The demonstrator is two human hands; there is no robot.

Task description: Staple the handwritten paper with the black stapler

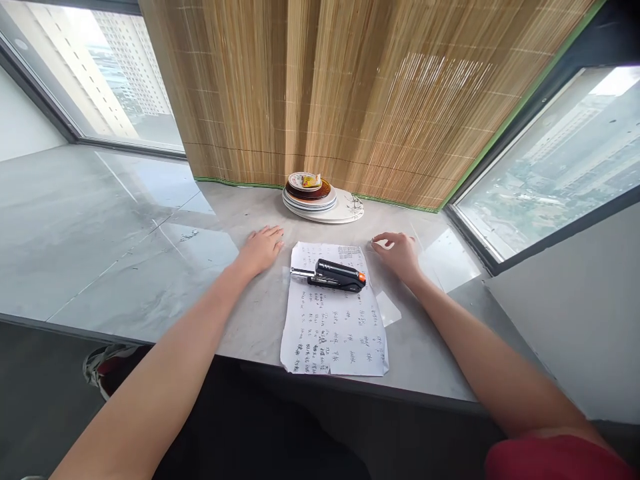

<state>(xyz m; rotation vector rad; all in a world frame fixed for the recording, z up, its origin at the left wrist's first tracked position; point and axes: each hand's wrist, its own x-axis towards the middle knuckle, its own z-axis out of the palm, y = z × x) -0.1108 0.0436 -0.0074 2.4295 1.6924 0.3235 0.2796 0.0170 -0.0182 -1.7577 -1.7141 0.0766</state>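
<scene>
The left hand (263, 249) lies palm down, fingers spread slightly, on the marble-patterned windowsill (135, 267). The right hand (399, 253) rests opposite, thumb and forefinger curled close; whether they pinch something tiny, I cannot tell. Between them the black stapler (341, 276) lies across handwritten paper (343, 323), its silver rail (303, 272) jutting left. The paper reaches the sill's front edge, so a brushing forearm could drag both off. Beyond, a small yellow packet (311, 181) tops stacked plates (310, 206); a knock could topple it.
</scene>
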